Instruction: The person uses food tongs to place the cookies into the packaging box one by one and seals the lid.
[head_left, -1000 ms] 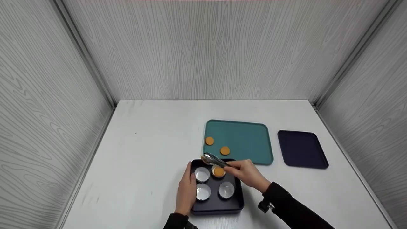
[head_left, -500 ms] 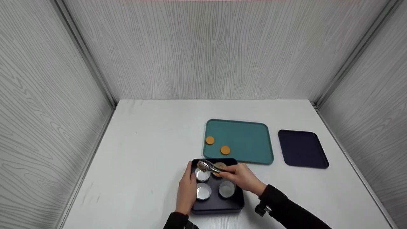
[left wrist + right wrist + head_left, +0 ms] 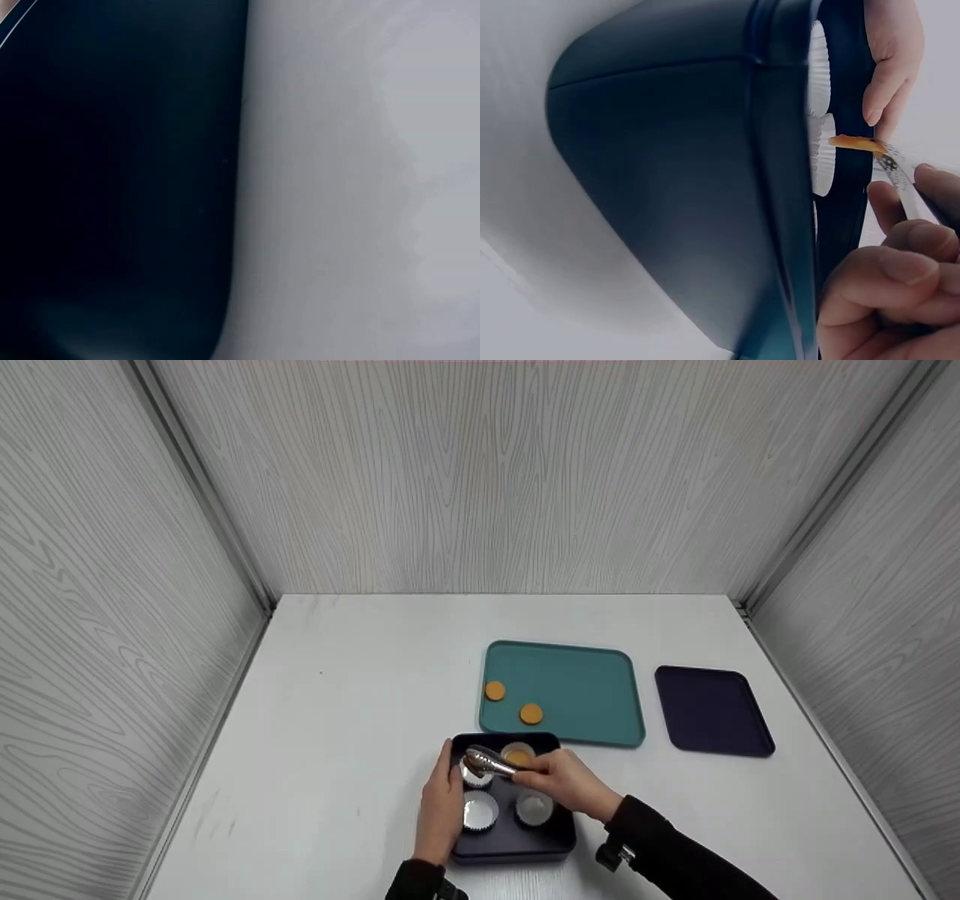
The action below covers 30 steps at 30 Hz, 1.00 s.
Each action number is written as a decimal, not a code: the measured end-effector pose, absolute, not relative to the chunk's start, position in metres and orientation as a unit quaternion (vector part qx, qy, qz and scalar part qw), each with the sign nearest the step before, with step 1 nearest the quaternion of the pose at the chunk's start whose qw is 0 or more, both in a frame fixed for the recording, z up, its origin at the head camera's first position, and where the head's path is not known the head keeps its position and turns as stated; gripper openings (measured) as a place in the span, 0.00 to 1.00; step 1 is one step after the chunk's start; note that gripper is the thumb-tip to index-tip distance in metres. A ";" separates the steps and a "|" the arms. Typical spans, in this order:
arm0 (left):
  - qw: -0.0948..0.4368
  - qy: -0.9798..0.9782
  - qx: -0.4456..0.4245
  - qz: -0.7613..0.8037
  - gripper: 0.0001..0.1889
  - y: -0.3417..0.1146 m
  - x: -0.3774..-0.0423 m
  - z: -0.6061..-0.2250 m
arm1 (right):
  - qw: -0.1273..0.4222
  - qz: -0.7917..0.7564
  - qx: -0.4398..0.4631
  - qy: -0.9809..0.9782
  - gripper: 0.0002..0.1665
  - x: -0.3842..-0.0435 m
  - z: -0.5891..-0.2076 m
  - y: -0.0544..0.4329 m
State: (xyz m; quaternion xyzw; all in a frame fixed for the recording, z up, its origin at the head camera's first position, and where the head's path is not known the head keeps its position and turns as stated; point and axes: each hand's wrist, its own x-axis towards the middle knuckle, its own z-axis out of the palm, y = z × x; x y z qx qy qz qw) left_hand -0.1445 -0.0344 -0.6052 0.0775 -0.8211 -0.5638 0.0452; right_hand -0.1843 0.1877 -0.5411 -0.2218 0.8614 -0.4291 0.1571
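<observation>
A person in black sleeves (image 3: 660, 836) works over a dark, open box (image 3: 517, 855) at the near side of a white tabletop (image 3: 360, 720). The left hand (image 3: 441, 810) grips the box's left wall, fingers along the outside and thumb over the rim, probably to keep it from sliding. The right hand (image 3: 566, 780) has its fingers clamped on metal tongs (image 3: 496, 765), reaching in from the right.

The tongs pinch an orange disc (image 3: 853, 142) at the mouth of the far left cup (image 3: 480, 782). Whether disc and cup touch cannot be told. The tongs presumably spare the fingers from handling the disc and let it fit the narrow cup.

Three more white paper cups stand in the box: a far right cup (image 3: 508, 748) with another disc (image 3: 517, 757) inside, a near left cup (image 3: 480, 812) and a near right cup (image 3: 535, 808). They stand apart in two rows, which seems to leave room around each.

Just beyond the box lies a teal tray (image 3: 577, 690), close enough for a short reach. On it, toward its left end, are a left loose disc (image 3: 495, 691) and a right loose disc (image 3: 531, 713), well separated. A dark tray (image 3: 712, 709) lies farther right.
</observation>
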 end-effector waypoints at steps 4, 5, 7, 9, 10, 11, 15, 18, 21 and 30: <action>0.043 -0.820 0.077 -0.566 0.27 -0.035 -0.145 -0.605 | 0.176 -0.433 -0.210 0.859 0.19 -0.184 -0.540 0.186; 0.042 -0.820 0.078 -0.566 0.27 -0.035 -0.145 -0.605 | 0.180 -0.432 -0.208 0.859 0.19 -0.184 -0.540 0.186; 0.041 -0.820 0.079 -0.566 0.27 -0.035 -0.145 -0.604 | 0.184 -0.428 -0.207 0.860 0.19 -0.184 -0.540 0.185; 0.040 -0.820 0.079 -0.565 0.27 -0.035 -0.145 -0.604 | 0.187 -0.424 -0.209 0.862 0.19 -0.184 -0.540 0.185; 0.040 -0.821 0.079 -0.564 0.27 -0.035 -0.144 -0.604 | 0.187 -0.421 -0.209 0.863 0.20 -0.185 -0.540 0.184; 0.040 -0.821 0.079 -0.564 0.27 -0.035 -0.144 -0.604 | 0.188 -0.417 -0.209 0.864 0.20 -0.185 -0.540 0.184; 0.042 -0.820 0.079 -0.565 0.27 -0.034 -0.145 -0.603 | 0.185 -0.404 -0.215 0.869 0.21 -0.186 -0.540 0.182; 0.042 -0.819 0.080 -0.567 0.27 -0.035 -0.145 -0.603 | 0.182 -0.396 -0.220 0.873 0.21 -0.187 -0.540 0.181; 0.041 -0.819 0.079 -0.566 0.27 -0.035 -0.145 -0.603 | 0.180 -0.389 -0.221 0.876 0.22 -0.187 -0.540 0.181; 0.029 -0.819 0.085 -0.566 0.28 -0.035 -0.145 -0.605 | 0.152 -0.373 -0.240 0.883 0.23 -0.187 -0.540 0.179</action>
